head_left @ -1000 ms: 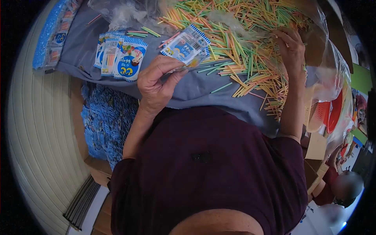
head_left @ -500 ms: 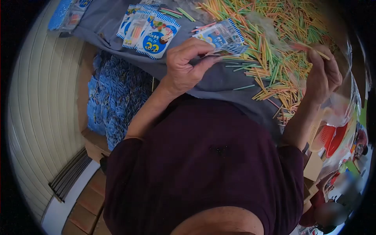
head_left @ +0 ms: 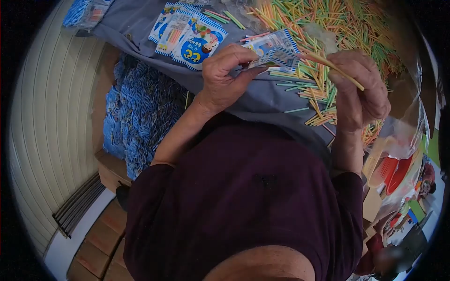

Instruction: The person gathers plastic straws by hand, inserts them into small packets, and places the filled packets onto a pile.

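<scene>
My left hand [head_left: 229, 77] pinches the near edge of a small blue and white printed packet [head_left: 276, 48], its far end bulging toward the right. In my right hand [head_left: 358, 84] a few thin coloured sticks [head_left: 335, 67], yellowish and pink, lie between thumb and fingers. Their far tips reach the packet's right end. Beyond both hands spreads a big heap of loose pastel sticks [head_left: 351, 28] in yellow, green, orange and pink. Several similar packets [head_left: 199, 44] overlap on the grey cloth to the left of my left hand.
Grey cloth [head_left: 126, 28] covers the work surface. A stack of blue packets [head_left: 86, 14] lies at its far left corner. Below hangs a mass of blue packaging [head_left: 136, 112] in a carton. Red and cream baskets [head_left: 393, 171] stand at right; another person [head_left: 389, 257] shows lower right.
My right hand has moved left with the sticks, from over the heap to the packet's right end. My left hand keeps its hold on the packet.
</scene>
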A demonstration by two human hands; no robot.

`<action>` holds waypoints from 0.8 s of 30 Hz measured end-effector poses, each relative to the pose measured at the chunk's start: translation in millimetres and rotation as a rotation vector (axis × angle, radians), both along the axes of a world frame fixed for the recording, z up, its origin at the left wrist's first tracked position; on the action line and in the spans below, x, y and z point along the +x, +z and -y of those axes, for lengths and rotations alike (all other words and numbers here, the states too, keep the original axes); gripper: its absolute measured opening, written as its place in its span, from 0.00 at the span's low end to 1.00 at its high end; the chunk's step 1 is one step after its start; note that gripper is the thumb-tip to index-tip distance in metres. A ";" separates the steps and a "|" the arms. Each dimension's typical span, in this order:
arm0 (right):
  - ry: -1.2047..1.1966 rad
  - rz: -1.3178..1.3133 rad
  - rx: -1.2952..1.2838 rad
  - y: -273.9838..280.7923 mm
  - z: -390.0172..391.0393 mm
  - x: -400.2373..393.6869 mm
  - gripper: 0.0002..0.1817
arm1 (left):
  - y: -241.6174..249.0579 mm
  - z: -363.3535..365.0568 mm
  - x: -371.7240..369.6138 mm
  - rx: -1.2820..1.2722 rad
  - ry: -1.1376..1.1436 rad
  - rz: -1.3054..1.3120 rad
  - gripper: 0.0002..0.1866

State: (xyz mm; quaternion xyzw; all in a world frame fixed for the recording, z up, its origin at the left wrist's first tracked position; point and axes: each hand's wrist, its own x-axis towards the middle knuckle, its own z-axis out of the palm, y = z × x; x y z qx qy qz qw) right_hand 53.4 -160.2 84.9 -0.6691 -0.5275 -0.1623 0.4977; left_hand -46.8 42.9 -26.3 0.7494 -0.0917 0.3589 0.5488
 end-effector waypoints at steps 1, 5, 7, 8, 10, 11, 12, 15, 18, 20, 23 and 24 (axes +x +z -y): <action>0.006 -0.012 0.051 -1.4 4.1 2.2 0.13 | -2.5 0.5 1.1 -0.026 -0.020 0.008 0.14; 0.049 -0.063 0.029 1.9 -0.3 -5.0 0.13 | -5.3 4.7 3.1 -0.108 -0.044 0.028 0.13; 0.059 -0.057 -0.036 -1.6 -3.4 -5.7 0.12 | 1.5 3.8 1.3 -0.086 -0.043 0.015 0.13; 0.065 -0.053 -0.102 -3.1 -4.9 -5.6 0.11 | 4.6 3.2 0.5 -0.064 -0.046 -0.001 0.13; 0.097 -0.036 -0.224 -2.5 -9.6 -3.2 0.11 | 6.6 -2.7 -1.4 0.059 -0.055 0.013 0.15; 0.124 -0.018 -0.345 -2.8 -11.0 -1.8 0.11 | 6.7 -4.4 -2.1 0.183 -0.069 0.028 0.17; 0.123 -0.018 -0.345 -4.3 -11.3 0.3 0.11 | 5.2 -4.1 -2.5 0.184 -0.069 0.027 0.17; 0.233 -0.217 -0.421 -4.0 -12.5 1.1 0.13 | 2.1 0.0 -3.3 0.208 -0.089 -0.028 0.17; 0.000 -0.330 -0.401 3.6 -20.1 -4.4 0.17 | 3.5 10.9 -1.2 -0.019 -0.077 -0.077 0.13; -0.031 0.231 -0.315 -4.7 -22.9 0.1 0.21 | -2.0 12.0 0.3 -0.231 -0.128 -0.150 0.15; -0.041 0.240 -0.439 -13.0 -26.3 -5.2 0.24 | 7.6 16.0 -0.4 -0.515 -0.243 -0.251 0.16; -0.044 0.240 -0.440 -14.2 -27.5 -7.2 0.24 | 7.2 16.3 0.0 -0.514 -0.245 -0.251 0.16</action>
